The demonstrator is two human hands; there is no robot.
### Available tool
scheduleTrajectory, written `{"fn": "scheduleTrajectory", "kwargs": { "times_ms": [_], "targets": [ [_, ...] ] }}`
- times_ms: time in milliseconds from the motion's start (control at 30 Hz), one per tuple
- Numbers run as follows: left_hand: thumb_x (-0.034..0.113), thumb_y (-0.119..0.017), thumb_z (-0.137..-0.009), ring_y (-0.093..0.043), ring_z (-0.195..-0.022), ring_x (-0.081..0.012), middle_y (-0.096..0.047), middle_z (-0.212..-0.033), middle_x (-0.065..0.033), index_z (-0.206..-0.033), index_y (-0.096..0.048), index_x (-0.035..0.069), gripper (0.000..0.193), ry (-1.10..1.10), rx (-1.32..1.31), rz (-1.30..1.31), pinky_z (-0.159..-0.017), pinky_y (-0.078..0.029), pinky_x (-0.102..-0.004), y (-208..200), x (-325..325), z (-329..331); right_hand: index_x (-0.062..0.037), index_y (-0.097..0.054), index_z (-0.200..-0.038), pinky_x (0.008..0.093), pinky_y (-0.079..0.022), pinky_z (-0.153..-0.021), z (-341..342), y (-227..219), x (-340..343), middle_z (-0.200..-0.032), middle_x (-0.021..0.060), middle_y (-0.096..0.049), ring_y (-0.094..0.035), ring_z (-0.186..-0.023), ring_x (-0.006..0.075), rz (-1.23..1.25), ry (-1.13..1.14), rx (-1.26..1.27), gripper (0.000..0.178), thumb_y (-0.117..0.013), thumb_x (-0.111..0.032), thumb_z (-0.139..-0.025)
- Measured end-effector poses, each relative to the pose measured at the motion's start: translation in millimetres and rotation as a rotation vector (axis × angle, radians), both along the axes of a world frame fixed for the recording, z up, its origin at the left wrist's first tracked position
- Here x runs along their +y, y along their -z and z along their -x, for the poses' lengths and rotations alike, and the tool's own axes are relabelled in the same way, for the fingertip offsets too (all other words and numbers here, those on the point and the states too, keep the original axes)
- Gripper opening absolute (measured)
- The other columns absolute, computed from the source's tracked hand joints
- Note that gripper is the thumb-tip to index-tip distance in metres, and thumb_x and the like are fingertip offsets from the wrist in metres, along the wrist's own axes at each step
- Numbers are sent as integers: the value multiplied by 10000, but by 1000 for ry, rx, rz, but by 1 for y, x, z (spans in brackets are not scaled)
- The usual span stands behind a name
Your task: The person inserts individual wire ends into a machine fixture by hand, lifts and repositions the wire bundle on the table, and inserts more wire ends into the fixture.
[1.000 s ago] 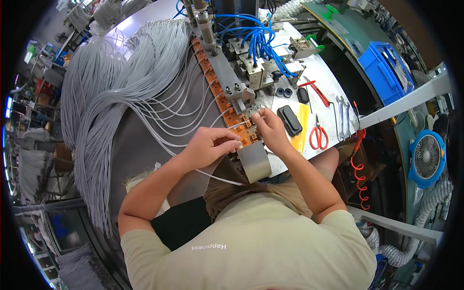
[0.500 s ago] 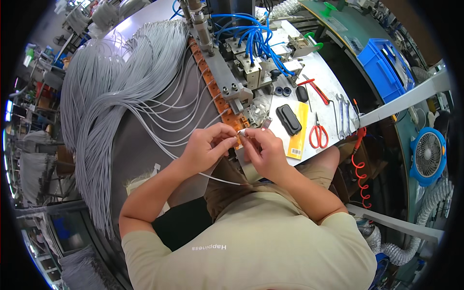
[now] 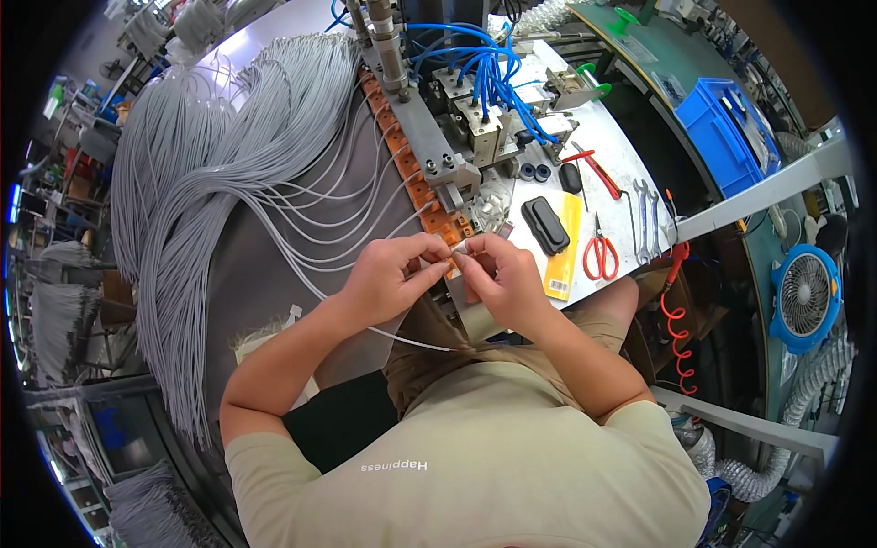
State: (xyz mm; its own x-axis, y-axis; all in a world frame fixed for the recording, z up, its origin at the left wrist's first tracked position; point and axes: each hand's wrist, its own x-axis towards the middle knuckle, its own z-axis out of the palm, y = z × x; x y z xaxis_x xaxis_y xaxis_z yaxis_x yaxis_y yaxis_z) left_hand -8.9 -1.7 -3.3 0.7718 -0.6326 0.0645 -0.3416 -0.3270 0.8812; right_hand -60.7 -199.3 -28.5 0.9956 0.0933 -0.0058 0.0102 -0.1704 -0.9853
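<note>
My left hand (image 3: pixel 388 276) and my right hand (image 3: pixel 510 279) meet at the near end of an orange fixture rail (image 3: pixel 422 196). Between the fingertips of the right hand shows a small white piece (image 3: pixel 459 247), perhaps a connector. The left thumb and forefinger are pinched close beside it; what they hold is hidden. Grey cables (image 3: pixel 306 219) run from a large bundle on the left to the rail, several with ends seated along it. One loose cable (image 3: pixel 402 339) passes under my left wrist, its bare tip over my lap.
A metal press with blue air hoses (image 3: pixel 493 78) stands behind the rail. To the right lie a black case (image 3: pixel 545 226), a yellow packet (image 3: pixel 563 251), red-handled scissors (image 3: pixel 601 258) and wrenches (image 3: pixel 647 219). A red coiled hose (image 3: pixel 679 329) hangs past the table edge, near a blue fan (image 3: pixel 808 292).
Both hands stay together at the same spot. My right fingers have curled in a little more around the small white piece, and the view has shifted slightly.
</note>
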Motion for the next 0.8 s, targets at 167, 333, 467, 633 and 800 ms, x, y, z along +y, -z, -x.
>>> {"fn": "scheduleTrajectory", "kwargs": {
  "times_ms": [167,333,467,633,800],
  "targets": [
    [30,-602,-936,-651,-720,-88,-694,-800,-51,-1047,-640,-29,131,50,152,48,-686,-526,-232,-2,1,1,-4,-588,-973,281,-447,-525,-8,8,-11,-705,48,-625,-574,-572,122,68,-110,-229,91,-643,-71,-945],
    [43,-609,-928,-639,-695,-96,-679,-764,-58,-1057,-643,-12,145,30,295,113,-683,-516,-246,-2,0,1,-20,-567,-923,322,-413,-530,-23,6,-13,-691,56,-594,-527,-550,221,393,-33,-863,111,-645,-98,-932],
    [101,-666,-884,-638,-661,-162,-675,-768,-70,-1059,-652,51,183,-112,-186,19,-652,-517,-286,13,-4,0,-23,-556,-892,315,-379,-526,-34,9,-11,-664,40,-564,-475,-529,236,409,78,-707,126,-637,-110,-934],
    [84,-693,-838,-641,-697,-215,-694,-821,-52,-1066,-685,97,229,270,-392,-143,-651,-513,-279,5,5,0,-33,-559,-860,266,-352,-519,-47,46,-19,-667,-23,-549,-459,-543,119,45,201,-116,159,-650,-134,-940],
    [98,-726,-807,-636,-731,-234,-701,-850,-43,-1000,-714,93,194,716,-259,-449,-634,-512,-296,-5,4,19,-55,-564,-850,225,-326,-511,-49,46,-21,-687,-60,-526,-430,-574,25,-165,149,51,173,-662,-159,-948]
  ]
}}
